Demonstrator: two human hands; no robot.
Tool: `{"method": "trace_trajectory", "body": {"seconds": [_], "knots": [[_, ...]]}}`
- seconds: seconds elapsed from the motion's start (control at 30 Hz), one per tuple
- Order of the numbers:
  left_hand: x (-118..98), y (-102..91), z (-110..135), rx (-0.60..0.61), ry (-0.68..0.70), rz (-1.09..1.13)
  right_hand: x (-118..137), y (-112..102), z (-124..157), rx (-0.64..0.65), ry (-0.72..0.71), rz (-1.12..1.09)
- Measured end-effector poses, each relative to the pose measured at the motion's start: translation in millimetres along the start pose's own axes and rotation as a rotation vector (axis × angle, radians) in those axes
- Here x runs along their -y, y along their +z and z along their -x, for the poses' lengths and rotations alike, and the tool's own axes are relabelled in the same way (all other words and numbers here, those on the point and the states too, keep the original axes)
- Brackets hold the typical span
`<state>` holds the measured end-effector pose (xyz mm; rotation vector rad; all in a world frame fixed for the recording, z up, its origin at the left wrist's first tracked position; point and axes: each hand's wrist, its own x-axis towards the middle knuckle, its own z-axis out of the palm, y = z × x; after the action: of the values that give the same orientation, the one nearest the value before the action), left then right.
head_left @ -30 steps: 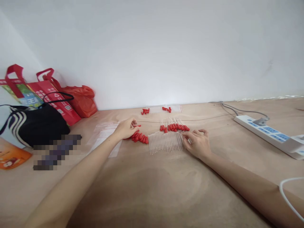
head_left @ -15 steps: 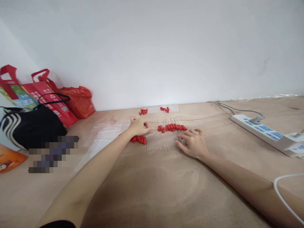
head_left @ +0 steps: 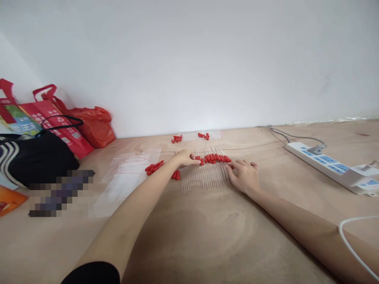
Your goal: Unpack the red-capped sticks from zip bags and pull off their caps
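A row of glass droppers with red rubber bulbs (head_left: 217, 158) lies between my hands, their thin clear tubes pointing to the wall. Just in front is a flat row of bare glass tubes (head_left: 204, 176), side by side. My left hand (head_left: 185, 157) reaches to the row's left end, thumb tip against a red bulb, thumb and fingers apart. At the right end, my right hand (head_left: 244, 175) rests with thumb and index fingertips together beside the last bulb; what they pinch, if anything, is hidden. Loose red bulbs (head_left: 154, 167) lie partly behind my left forearm.
Clear plastic bags (head_left: 127, 173) lie to the left. Near the wall are a bag of tubes (head_left: 189, 136) and small red bulbs (head_left: 177, 138). Shopping bags (head_left: 59, 126) and a black bag (head_left: 38, 157) stand left; a power strip (head_left: 328, 163) and white cable (head_left: 343, 232) are right.
My left hand has moved right, from above the loose bulbs to the left end of the dropper row. My right hand's thumb and index have come together at the right end.
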<state>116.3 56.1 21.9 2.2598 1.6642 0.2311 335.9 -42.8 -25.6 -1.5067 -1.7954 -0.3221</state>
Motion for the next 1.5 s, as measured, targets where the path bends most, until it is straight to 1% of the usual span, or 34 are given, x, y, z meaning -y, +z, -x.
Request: {"method": "trace_trajectory", "body": {"seconds": [0.07, 0.13, 0.27, 0.4, 0.53, 0.63, 0.7, 0.8, 0.83, 0.87, 0.93, 0.97, 1.03, 1.13, 1.33, 1.43, 1.5], "knots": [[1.1, -0.2, -2.8, 0.006, -0.008, 0.017, -2.3, 0.4, -0.8, 0.011, 0.095, 0.004], [1.6, -0.5, -4.5, 0.008, -0.015, 0.031, -3.3, 0.0, -1.6, 0.063, 0.16, 0.001], [0.2, -0.6, -3.2, -0.01, -0.039, 0.046, -2.1, -2.4, -3.4, 0.188, 0.214, 0.005], [-4.1, -1.6, 1.7, -0.065, -0.084, 0.026, -0.5, -4.2, -4.9, 0.251, 0.249, 0.008], [-6.6, -9.4, 10.0, -0.182, -0.159, -0.046, -0.8, -3.8, -4.5, 0.231, 0.23, -0.003], [-4.7, -18.0, 28.2, -0.283, -0.158, -0.111, -2.0, -2.0, -3.1, 0.157, 0.178, -0.012], [-2.1, -20.6, 49.3, -0.343, -0.099, -0.144, -2.1, -0.9, -2.1, 0.086, 0.106, -0.035], [2.0, -15.4, 89.0, -0.446, 0.049, -0.197, 1.3, -1.6, -0.4, -0.023, -0.083, -0.122], [3.0, -11.5, 101.8, -0.529, 0.187, -0.246, 3.8, -2.8, 0.5, -0.055, -0.16, -0.146], [3.6, -6.8, 113.2, -0.583, 0.312, -0.281, 7.0, -4.6, 1.5, -0.083, -0.239, -0.16], [3.6, 3.2, 130.4, -0.658, 0.508, -0.315, 14.9, -8.9, 4.3, -0.106, -0.399, -0.161], [3.0, 8.0, 135.7, -0.684, 0.576, -0.323, 19.2, -11.0, 5.9, -0.104, -0.474, -0.157], [1.2, 16.2, 140.5, -0.723, 0.669, -0.337, 27.4, -14.2, 9.0, -0.093, -0.594, -0.143], [-1.6, 23.5, 138.9, -0.751, 0.747, -0.346, 36.0, -14.4, 11.8, -0.097, -0.676, -0.115], [-3.7, 26.2, 137.8, -0.802, 0.795, -0.324, 39.9, -7.0, 11.0, -0.105, -0.691, -0.122], [-4.5, 27.2, 140.3, -0.794, 0.792, -0.294, 41.0, -5.6, 10.9, -0.101, -0.696, -0.14], [-6.0, 28.7, 141.0, -0.763, 0.753, -0.25, 42.2, -5.7, 11.2, -0.091, -0.7, -0.147]]}}
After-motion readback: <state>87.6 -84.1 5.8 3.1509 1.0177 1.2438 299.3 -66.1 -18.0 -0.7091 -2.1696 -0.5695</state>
